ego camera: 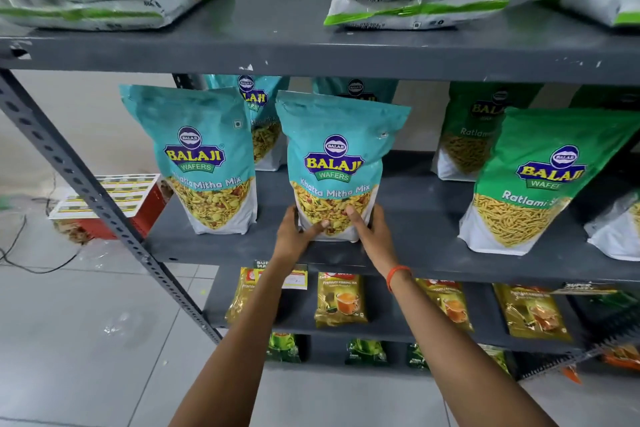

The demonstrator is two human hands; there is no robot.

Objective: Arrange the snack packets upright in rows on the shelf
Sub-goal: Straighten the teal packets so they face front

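Now both hands are at the base of the Khatta Mitha Mix packet (337,166) — left hand (298,236) and right hand (372,234) clamped on its bottom corners, thumbs across the front. It stands upright, long axis vertical, on the middle shelf (426,218), straight ahead, just beside its twin packet (204,163). Neither hand looks nearer.

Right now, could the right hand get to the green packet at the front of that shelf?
Probably yes: bare shelf lies between the right hand and the green packet, but the hand must first release the blue packet.
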